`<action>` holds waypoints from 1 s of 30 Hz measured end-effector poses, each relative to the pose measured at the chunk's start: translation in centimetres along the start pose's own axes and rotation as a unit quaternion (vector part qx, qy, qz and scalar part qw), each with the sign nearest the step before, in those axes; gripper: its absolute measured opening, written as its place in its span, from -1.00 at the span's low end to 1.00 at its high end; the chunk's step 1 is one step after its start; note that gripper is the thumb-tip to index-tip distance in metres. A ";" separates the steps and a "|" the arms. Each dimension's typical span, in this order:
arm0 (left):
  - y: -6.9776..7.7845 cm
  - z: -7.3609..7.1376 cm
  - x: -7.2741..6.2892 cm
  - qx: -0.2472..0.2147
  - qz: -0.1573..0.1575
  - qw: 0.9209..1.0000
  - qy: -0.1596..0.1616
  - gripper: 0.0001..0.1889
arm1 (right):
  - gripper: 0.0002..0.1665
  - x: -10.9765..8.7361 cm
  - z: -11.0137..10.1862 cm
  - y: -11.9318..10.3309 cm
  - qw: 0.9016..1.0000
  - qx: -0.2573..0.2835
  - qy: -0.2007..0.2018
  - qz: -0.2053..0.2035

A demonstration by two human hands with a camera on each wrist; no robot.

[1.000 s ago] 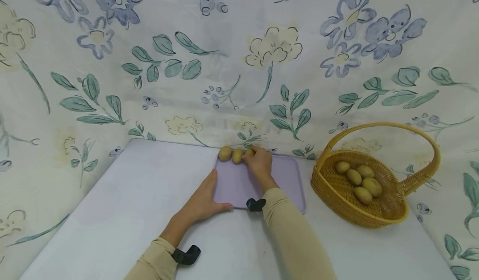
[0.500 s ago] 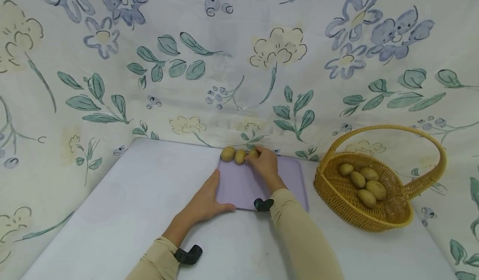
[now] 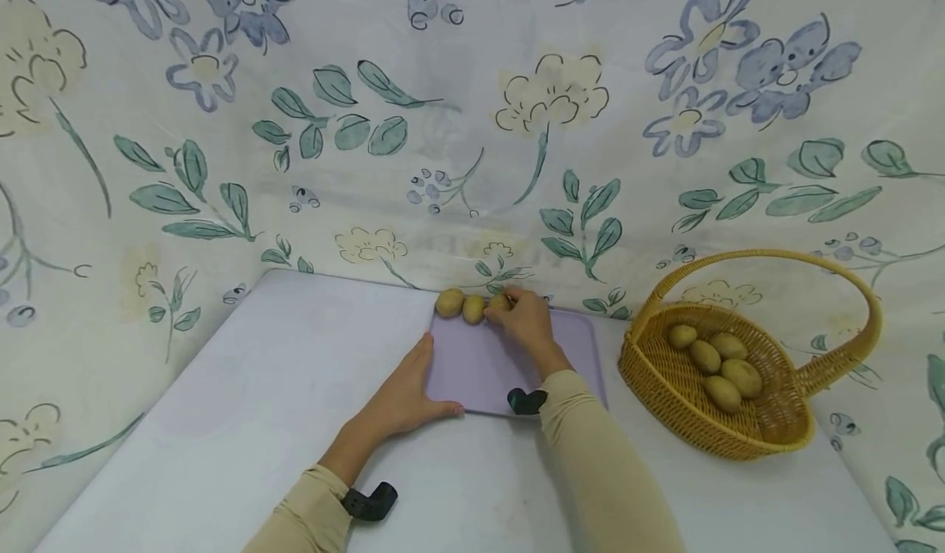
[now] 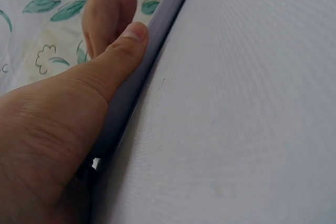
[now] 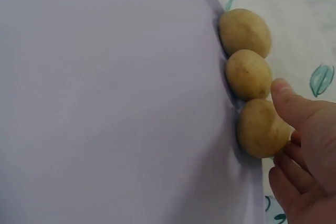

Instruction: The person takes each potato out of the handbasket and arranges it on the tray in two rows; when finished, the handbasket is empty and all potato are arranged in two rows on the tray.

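Three potatoes form a row along the far edge of a lilac tray (image 3: 472, 364): the left potato (image 3: 449, 303), the middle potato (image 3: 474, 309) and the right potato (image 5: 261, 128). My right hand (image 3: 526, 321) holds the right potato between thumb and fingers; in the right wrist view it rests against the tray's rim and touches the middle one. My left hand (image 3: 399, 393) lies at the tray's near left corner, fingers straight along the left side. Its thumb (image 4: 123, 51) presses along the front rim in the left wrist view.
A wicker basket (image 3: 664, 401) with a tall handle stands right of the tray, holding several potatoes (image 3: 723, 393). The white table (image 3: 295, 356) meets a flower-printed cloth (image 3: 458, 126) behind the tray.
The head view has shifted slightly, moving the scene a little to the right in the picture. My right hand stays at the right potato; its forearm has swung slightly right. The left hand keeps its place.
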State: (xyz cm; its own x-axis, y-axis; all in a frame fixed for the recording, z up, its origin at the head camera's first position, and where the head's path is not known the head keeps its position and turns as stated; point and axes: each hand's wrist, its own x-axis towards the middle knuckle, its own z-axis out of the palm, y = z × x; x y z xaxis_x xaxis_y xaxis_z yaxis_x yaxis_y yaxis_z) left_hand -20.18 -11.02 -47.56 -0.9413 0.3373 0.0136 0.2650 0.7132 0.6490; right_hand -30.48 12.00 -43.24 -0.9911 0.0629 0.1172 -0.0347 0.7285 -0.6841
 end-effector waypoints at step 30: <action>0.3 0.0 0.0 0.006 -0.006 1.000 -0.003 0.47 | -0.37 -2.6 -13.2 1.7 0.966 0.125 -0.200 -0.101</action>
State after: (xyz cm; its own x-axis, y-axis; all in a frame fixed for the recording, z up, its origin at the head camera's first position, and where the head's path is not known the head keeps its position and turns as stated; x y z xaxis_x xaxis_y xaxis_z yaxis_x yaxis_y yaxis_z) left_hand -20.14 -10.80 -47.41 -0.9431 0.3324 0.0005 0.2556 0.7243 0.6404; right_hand -26.31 22.11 -35.24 -0.9291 -0.3696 0.0132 -0.2136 0.5072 -0.8349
